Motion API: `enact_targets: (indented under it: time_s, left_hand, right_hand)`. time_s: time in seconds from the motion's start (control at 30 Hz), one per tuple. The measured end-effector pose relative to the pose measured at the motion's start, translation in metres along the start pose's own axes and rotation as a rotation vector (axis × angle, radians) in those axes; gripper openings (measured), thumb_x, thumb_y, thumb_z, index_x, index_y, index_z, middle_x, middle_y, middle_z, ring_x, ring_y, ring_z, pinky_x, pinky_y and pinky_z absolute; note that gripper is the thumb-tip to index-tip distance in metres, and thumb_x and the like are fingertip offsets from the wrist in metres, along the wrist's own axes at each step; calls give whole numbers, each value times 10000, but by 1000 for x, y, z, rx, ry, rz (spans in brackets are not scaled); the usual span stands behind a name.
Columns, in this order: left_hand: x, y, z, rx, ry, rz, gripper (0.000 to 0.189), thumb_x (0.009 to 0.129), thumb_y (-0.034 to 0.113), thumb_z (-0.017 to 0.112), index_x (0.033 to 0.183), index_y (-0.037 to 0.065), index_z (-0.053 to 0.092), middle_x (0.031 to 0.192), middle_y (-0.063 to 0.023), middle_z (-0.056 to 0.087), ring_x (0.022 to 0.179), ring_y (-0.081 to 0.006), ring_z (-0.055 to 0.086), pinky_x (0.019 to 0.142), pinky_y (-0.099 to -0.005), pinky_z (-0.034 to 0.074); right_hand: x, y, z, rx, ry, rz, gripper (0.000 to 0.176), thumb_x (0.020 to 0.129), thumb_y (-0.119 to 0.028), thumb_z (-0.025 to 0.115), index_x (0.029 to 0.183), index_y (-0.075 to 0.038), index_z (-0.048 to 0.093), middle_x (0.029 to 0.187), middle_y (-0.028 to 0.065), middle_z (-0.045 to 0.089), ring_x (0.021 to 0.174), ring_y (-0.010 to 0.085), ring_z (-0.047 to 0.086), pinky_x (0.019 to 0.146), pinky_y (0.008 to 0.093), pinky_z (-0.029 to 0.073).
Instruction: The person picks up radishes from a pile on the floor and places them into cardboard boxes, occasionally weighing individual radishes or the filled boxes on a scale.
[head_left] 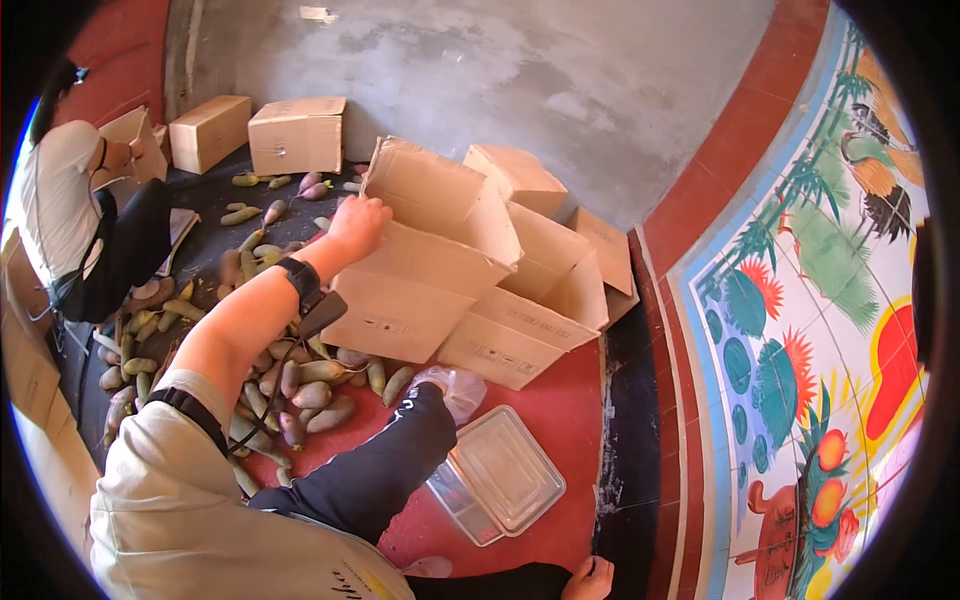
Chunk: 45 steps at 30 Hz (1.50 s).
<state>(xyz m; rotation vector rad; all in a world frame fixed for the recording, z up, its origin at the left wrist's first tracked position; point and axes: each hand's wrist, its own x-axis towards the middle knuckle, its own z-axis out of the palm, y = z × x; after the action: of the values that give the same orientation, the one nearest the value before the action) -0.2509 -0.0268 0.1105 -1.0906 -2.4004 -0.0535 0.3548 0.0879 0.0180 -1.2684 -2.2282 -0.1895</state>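
Note:
My left hand (358,225) reaches forward and grips the edge of an open cardboard box (420,290) lying tilted on the red floor. A black watch sits on that wrist. Two more open boxes (540,300) lean behind and to the right of it. A pile of long green and purplish vegetables (300,390) lies just left of and below the box, beside my black-trousered knee (400,450). My right hand (590,578) is low at the frame's bottom edge near the floor, only partly visible, with nothing seen in it.
Clear plastic trays (500,480) and a crumpled plastic bag (460,385) lie by my knee. Closed boxes (297,135) stand at the back by the grey wall. Another person (70,220) sits at the left holding a box. A painted floor mural (820,350) lies to the right.

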Motion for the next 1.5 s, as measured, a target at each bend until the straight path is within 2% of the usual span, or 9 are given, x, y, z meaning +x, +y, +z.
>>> enact_targets:
  time_s: [0.13, 0.53, 0.87, 1.13, 1.2, 1.27, 1.3, 1.47, 1.5]
  left_hand:
    - [-44, 5, 1, -130, 32, -5, 211, 645, 229, 656, 782, 91, 573, 808, -78, 565, 794, -244, 579, 646, -343, 482]
    - [-149, -18, -65, -371, 60, 105, 215, 598, 156, 678, 699, 57, 515, 722, -91, 505, 742, -291, 536, 636, -375, 451]
    - [-147, 2, -83, -473, 61, 160, 213, 643, 210, 686, 664, 50, 547, 676, -101, 524, 703, -297, 526, 594, -394, 424]
    - [-113, 5, -81, -338, 361, 22, 194, 647, 188, 680, 574, 69, 546, 660, -70, 527, 708, -252, 527, 635, -371, 399]
    - [-107, 0, -73, -362, 282, -72, 170, 628, 144, 691, 627, 57, 545, 756, -80, 528, 794, -272, 508, 686, -376, 401]
    - [-97, -5, -64, -439, 525, -128, 257, 602, 145, 705, 766, 51, 530, 933, -123, 490, 900, -316, 466, 756, -388, 397]
    - [-95, -5, -62, -461, 490, -214, 506, 592, 111, 703, 1036, 54, 467, 1109, -164, 414, 1033, -354, 413, 869, -395, 373]
    - [-66, -24, -28, -797, 316, -386, 828, 630, 73, 684, 1318, 38, 225, 1251, -190, 345, 1135, -282, 385, 915, -343, 364]
    - [-62, -26, -26, -1112, 195, -524, 803, 648, 79, 659, 1321, 46, 223, 1171, -193, 418, 1060, -278, 448, 875, -347, 396]
  right_hand:
    - [2, -1, 4, 37, -19, -21, 142, 815, -149, 535, 798, -22, 595, 773, 144, 583, 722, 316, 566, 634, 380, 474]
    - [8, -4, 9, 104, -25, -67, 139, 813, -134, 528, 777, -12, 586, 751, 155, 575, 690, 328, 556, 622, 395, 468]
    - [4, -1, 8, 69, -32, -57, 123, 809, -130, 531, 787, -22, 586, 772, 148, 580, 712, 320, 562, 629, 384, 472]
    - [1, 3, 8, 32, -41, -46, 132, 816, -137, 525, 795, -25, 591, 787, 145, 585, 717, 316, 566, 632, 382, 473]
    - [1, 2, 6, 24, -60, -44, 135, 815, -141, 528, 796, -23, 591, 788, 146, 586, 720, 317, 567, 632, 383, 473]
    - [3, -1, 4, 35, -85, -2, 145, 814, -153, 534, 796, -20, 591, 784, 151, 588, 713, 321, 568, 625, 386, 472]
    - [1, 1, 8, 35, -85, 0, 145, 814, -153, 534, 796, -20, 591, 784, 151, 588, 713, 321, 568, 625, 386, 472]
    - [-1, 8, 23, 120, -27, 70, 64, 726, -44, 548, 747, 15, 561, 711, 162, 533, 660, 339, 538, 594, 399, 429]
    - [-1, 7, 23, 121, -27, 70, 64, 726, -44, 548, 747, 15, 561, 711, 162, 533, 660, 339, 538, 594, 399, 429]
